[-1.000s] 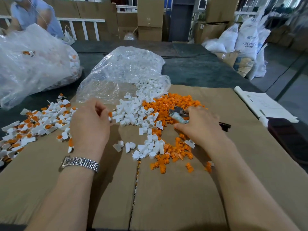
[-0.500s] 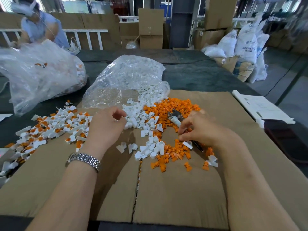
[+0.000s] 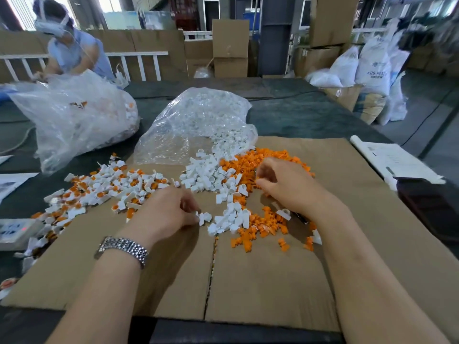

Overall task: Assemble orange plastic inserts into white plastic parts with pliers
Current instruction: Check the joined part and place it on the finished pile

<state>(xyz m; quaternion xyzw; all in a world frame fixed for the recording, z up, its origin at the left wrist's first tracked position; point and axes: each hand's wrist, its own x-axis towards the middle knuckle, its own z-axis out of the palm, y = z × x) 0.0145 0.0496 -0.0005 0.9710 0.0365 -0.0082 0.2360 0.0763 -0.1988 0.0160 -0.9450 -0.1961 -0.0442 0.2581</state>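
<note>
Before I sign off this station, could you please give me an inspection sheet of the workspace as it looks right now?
Surface: flattened cardboard over a dark table.
Job's things: white parts spilling from a clear bag; orange inserts beside them; assembled pieces heaped at the left; pliers mostly hidden under the right hand.
Clutter: papers at the right edge; second clear bag far left.
Hands: left hand pinches at a white part; right hand curled over the orange pile, its hold unclear.
Cables: a dark cable across the far table.
Surroundings: stacked cartons, white sacks, another person.
</note>
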